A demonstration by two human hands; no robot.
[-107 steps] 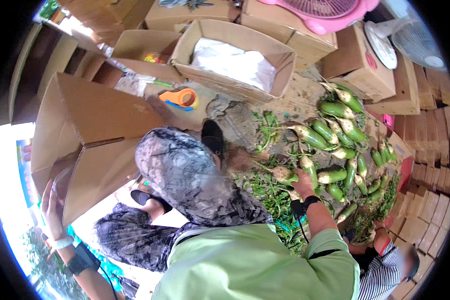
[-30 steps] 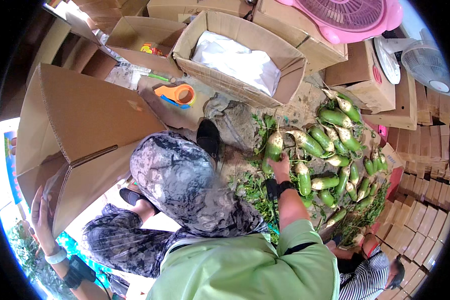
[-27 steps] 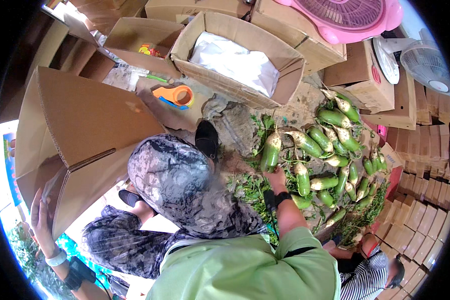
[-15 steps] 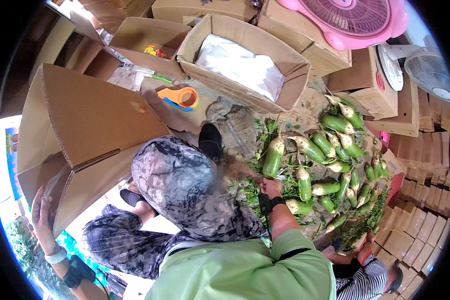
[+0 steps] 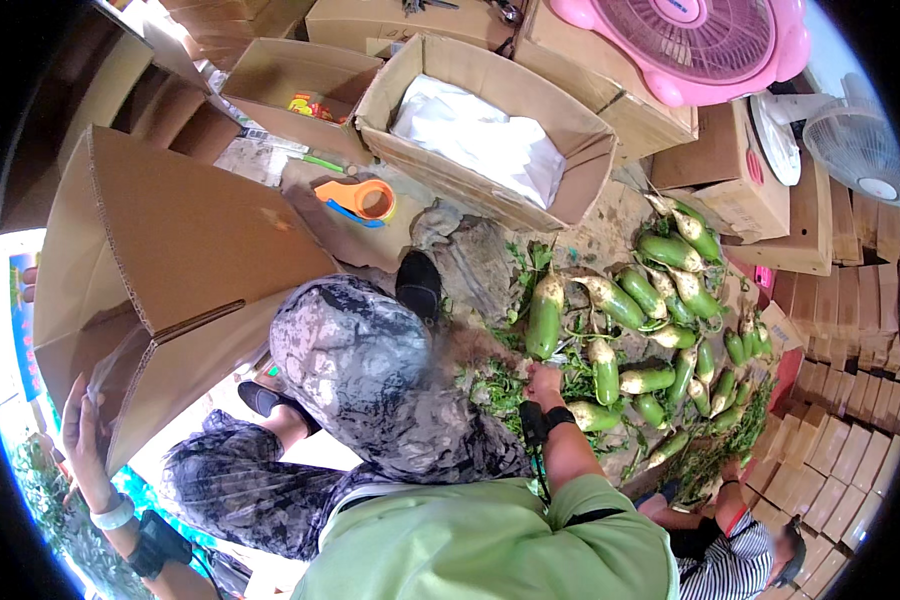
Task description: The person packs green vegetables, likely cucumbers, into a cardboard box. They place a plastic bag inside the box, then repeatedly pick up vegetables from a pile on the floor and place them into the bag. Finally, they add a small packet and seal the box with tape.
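The right hand (image 5: 543, 384) was at the lower end of a large green radish (image 5: 545, 318), its fingers curled beside the leaves (image 5: 495, 385); whether it was grasping the stalk could not be told. That radish lay on the floor with its pale root pointing away from the person, just left of a spread of other radishes (image 5: 648, 378). The left hand (image 5: 82, 430) had its fingers outstretched against the near edge of a big cardboard box (image 5: 200, 220); whether it gripped the edge could not be told. An orange tape dispenser (image 5: 355, 198) lay between that box and an open carton (image 5: 470, 165) holding white sheeting (image 5: 480, 135). A co-worker in a striped shirt (image 5: 732, 562) reached into greenery at the lower right.
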